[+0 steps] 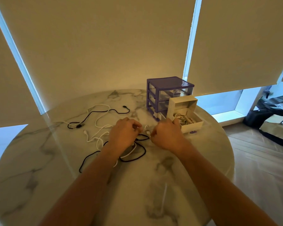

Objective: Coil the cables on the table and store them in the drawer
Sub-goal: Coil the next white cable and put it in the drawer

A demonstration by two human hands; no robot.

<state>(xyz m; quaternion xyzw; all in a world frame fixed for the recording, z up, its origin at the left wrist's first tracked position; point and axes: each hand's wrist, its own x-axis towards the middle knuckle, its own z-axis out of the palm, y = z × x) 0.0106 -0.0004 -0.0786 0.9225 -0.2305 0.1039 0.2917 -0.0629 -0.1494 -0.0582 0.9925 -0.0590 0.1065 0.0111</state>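
Both hands work at the middle of the round marble table [55,185], close together so that a short run of cable can be taken up between them. The left hand [123,133] is curled over a tangle where a white cable [99,123] and a black cable [134,158] cross; its fingers are bent tight, apparently pinching a strand, though which one is hidden beneath the knuckles. The right hand [166,136] is closed in a near fist just beside it — a bit of white cable shows at its fingertips, so it seems to hold that end. A second black cable [95,114] lies looped farther left, well apart from the hands and untouched. The drawer [192,123] stands pulled out and open just beyond the right hand, in front of the purple drawer unit [153,95], placed within easy reach for dropping coils in — it already holds some pale coiled cables [182,119]. By my judgement the work is partway along, with several cables on the table uncoiled.
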